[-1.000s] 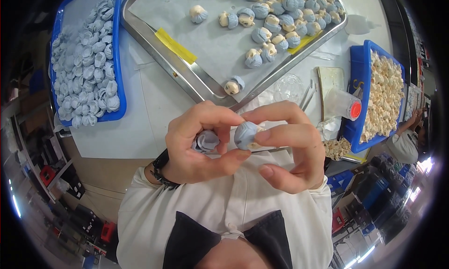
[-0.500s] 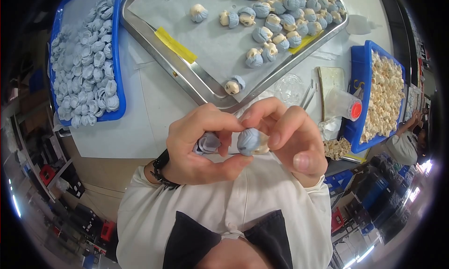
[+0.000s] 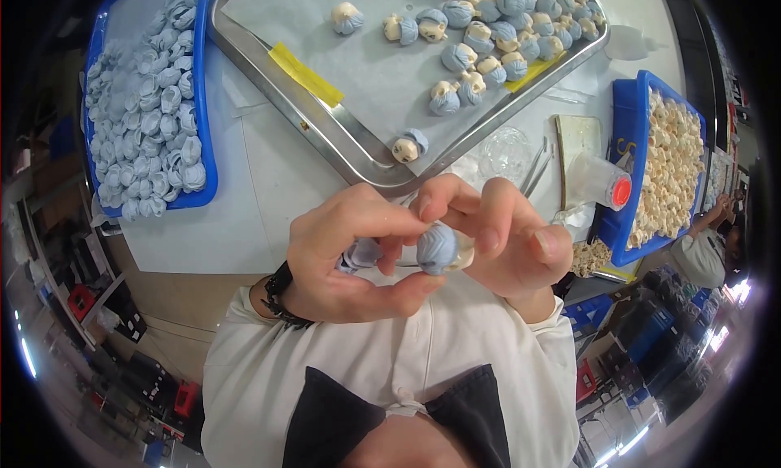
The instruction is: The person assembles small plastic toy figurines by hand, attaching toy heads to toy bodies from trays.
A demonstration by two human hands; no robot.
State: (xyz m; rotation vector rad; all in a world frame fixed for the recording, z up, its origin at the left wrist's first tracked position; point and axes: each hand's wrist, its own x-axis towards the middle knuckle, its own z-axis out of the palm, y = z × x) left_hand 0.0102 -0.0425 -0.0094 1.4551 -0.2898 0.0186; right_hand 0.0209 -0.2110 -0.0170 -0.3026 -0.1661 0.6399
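A small doll head (image 3: 438,250) with a grooved pale-blue hair piece and a cream face part is between my two hands. My left hand (image 3: 346,252) pinches its blue side between thumb and index finger. A loose blue hair piece (image 3: 362,254) sits in the curled fingers of that same hand. My right hand (image 3: 508,244) is bent round the cream side, one fingertip at the top of the head and other fingers lifted off it. The far side of the head is hidden.
Beyond my hands lies a metal tray (image 3: 281,81) with many finished-looking heads and yellow tape strips. On the left, a blue bin (image 3: 213,155) holds blue hair pieces. On the right are tweezers (image 3: 537,167), a red-capped clear bottle (image 3: 598,179) and a blue bin (image 3: 626,155) of cream parts.
The doll head has turned slightly, showing more of its grooved blue hair. My right-hand fingers have shifted and lifted from the cream face part. My left hand has barely moved.
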